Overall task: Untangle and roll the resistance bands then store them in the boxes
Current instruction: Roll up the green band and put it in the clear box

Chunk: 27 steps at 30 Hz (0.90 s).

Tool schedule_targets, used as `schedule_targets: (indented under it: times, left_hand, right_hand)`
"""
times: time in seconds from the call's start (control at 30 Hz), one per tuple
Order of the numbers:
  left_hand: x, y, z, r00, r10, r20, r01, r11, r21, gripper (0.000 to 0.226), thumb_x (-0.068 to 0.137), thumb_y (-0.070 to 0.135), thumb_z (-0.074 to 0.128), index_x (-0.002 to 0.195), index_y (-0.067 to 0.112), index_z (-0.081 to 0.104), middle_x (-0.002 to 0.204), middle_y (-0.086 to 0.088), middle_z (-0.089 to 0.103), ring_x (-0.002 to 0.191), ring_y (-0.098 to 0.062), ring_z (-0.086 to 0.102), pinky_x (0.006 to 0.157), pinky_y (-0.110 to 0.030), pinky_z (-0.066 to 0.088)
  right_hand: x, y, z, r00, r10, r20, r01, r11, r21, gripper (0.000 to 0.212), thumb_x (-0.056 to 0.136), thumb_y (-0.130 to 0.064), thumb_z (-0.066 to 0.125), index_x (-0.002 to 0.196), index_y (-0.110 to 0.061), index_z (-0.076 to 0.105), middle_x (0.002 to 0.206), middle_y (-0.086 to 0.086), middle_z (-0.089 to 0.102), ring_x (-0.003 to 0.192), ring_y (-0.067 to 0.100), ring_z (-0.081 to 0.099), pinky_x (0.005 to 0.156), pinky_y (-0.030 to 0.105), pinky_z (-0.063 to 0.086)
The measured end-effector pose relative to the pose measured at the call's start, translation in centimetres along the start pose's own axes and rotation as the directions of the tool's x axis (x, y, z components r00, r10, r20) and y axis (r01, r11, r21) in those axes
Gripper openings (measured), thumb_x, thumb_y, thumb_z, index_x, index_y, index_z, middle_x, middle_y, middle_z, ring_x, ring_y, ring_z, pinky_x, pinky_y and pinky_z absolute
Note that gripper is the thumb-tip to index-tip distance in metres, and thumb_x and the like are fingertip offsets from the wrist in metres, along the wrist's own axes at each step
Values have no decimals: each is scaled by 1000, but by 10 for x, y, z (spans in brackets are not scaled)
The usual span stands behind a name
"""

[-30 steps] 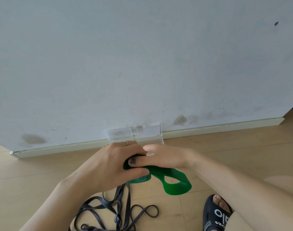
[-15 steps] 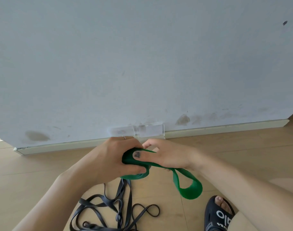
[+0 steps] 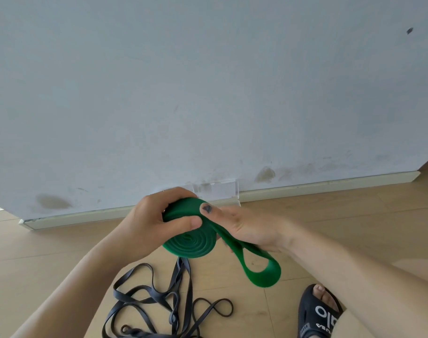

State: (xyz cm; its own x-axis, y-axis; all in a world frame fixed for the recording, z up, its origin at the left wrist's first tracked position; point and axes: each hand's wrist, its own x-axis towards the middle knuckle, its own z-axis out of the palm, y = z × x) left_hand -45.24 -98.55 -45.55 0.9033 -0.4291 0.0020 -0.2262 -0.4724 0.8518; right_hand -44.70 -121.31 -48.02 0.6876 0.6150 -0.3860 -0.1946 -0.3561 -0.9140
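Note:
A wide green resistance band (image 3: pixel 191 245) is mostly wound into a flat coil held above the floor. My left hand (image 3: pixel 154 220) grips the coil, thumb across its top. My right hand (image 3: pixel 242 228) holds the band's loose stretch, thumb pressed on the coil's upper edge. A short free loop (image 3: pixel 264 274) of the green band hangs down to the right. A tangle of thin black bands (image 3: pixel 159 306) lies on the floor below my hands. Clear plastic boxes (image 3: pixel 220 191) stand against the wall just behind my hands, partly hidden by them.
A pale wall with a skirting board (image 3: pixel 330 186) runs across the view. Light wooden floor (image 3: pixel 354 215) spreads left and right of my hands. My foot in a black slipper (image 3: pixel 317 311) rests at the lower right, close to the black bands.
The coil has tilted so its spiral face now shows. The free green loop has grown shorter and swung lower right. Both hands have risen slightly.

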Motion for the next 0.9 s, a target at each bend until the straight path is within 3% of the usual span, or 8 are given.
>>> schedule_targets:
  times: [0.13, 0.2, 0.3, 0.43, 0.57, 0.67, 0.77, 0.9]
  left_hand:
    - [-1, -1, -1, 1000, 3, -14, -3, 998, -60, 30, 78, 54, 71, 102, 37, 70, 95, 2, 74, 86, -15, 72, 72, -27, 59]
    - [-2, -2, 3, 1000, 9, 17, -11, 995, 100, 31, 76, 57, 72, 101, 37, 67, 91, 8, 72, 83, -13, 70, 69, -25, 58]
    - [1, -1, 12, 998, 31, 63, -47, 961, 273, 27, 82, 58, 70, 97, 36, 66, 90, 16, 67, 84, -8, 66, 65, -18, 53]
    - [6, -6, 5, 999, -26, -47, 33, 985, 167, 11, 92, 44, 71, 98, 35, 68, 88, 18, 71, 82, -2, 67, 68, -17, 53]
    - [10, -13, 1, 974, -136, -179, 139, 990, 7, 8, 99, 31, 66, 95, 30, 73, 86, 14, 73, 78, 1, 66, 66, -13, 50]
    - [14, -13, 0, 940, -241, -241, 180, 952, -247, 16, 101, 34, 63, 100, 23, 76, 93, 1, 77, 88, -15, 72, 78, -32, 59]
    - [15, -9, 5, 910, -300, -287, 161, 892, -422, 21, 102, 32, 62, 104, 18, 76, 99, -7, 77, 89, -18, 73, 83, -38, 58]
    - [16, -7, 15, 851, -371, -372, 139, 842, -522, 25, 102, 35, 61, 104, 14, 75, 98, -8, 77, 87, -18, 71, 81, -38, 57]
  right_hand:
    - [1, -2, 7, 999, -37, -10, 37, 999, 23, 62, 100, -67, 30, 90, -15, 62, 62, -14, 57, 55, 4, 48, 61, 21, 38]
    - [8, 7, 14, 997, -70, -40, 66, 994, -89, 87, 86, -86, 35, 92, -3, 60, 72, 4, 50, 62, 19, 42, 60, 28, 31]
    - [14, 15, 21, 995, -28, -91, 16, 992, -126, 109, 76, -96, 37, 99, 7, 63, 73, 9, 49, 61, 21, 42, 55, 28, 30]
    - [15, 6, 15, 982, 11, -186, -26, 997, -78, 89, 96, -80, 27, 105, -4, 71, 71, 4, 69, 63, 13, 62, 63, 25, 45]
    - [15, 2, 17, 900, -88, -427, -2, 978, -207, 63, 92, -77, 46, 110, -17, 57, 86, 6, 69, 78, 17, 64, 77, 42, 53]
    - [9, -1, 25, 839, -308, -449, 133, 916, -379, 39, 103, -51, 53, 131, -25, 52, 97, -7, 62, 79, 4, 60, 71, 24, 48]
    - [8, 3, 27, 761, -416, -498, 196, 879, -434, 34, 107, -42, 50, 136, -27, 56, 114, -9, 59, 97, 2, 59, 82, 21, 48]
    - [9, 7, 44, 708, -369, -603, 186, 920, -346, 36, 111, -39, 42, 143, -30, 55, 126, -14, 64, 116, 0, 58, 99, 30, 50]
